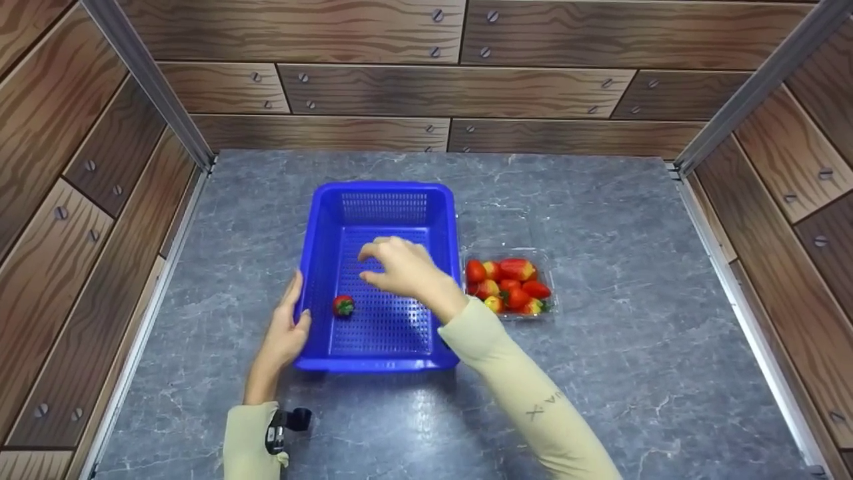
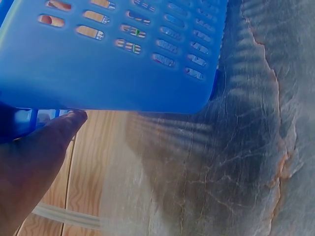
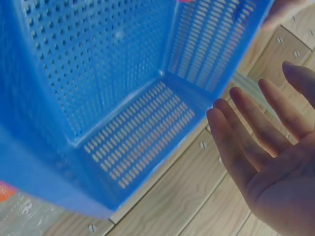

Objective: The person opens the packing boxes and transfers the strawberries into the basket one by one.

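Observation:
A blue plastic basket (image 1: 377, 365) with slotted walls stands on the grey marbled table. Its left rim is gripped by my left hand (image 1: 285, 337), thumb over the edge and fingers along the outer wall. In the left wrist view the thumb (image 2: 61, 130) shows against the basket's rim. Over the basket's middle hovers my right hand (image 1: 403, 268), holding nothing; its fingers are spread and relaxed in the right wrist view. One red strawberry (image 1: 343, 306) with green leaves lies on the basket floor, toward the left wall.
Right of the basket sits a clear plastic box (image 1: 552, 293) holding several red and yellowish strawberries (image 1: 516, 269). Its transparent lid (image 1: 496, 227) is folded back behind it. Wood-patterned panels (image 1: 373, 90) wall the table at the back and both sides.

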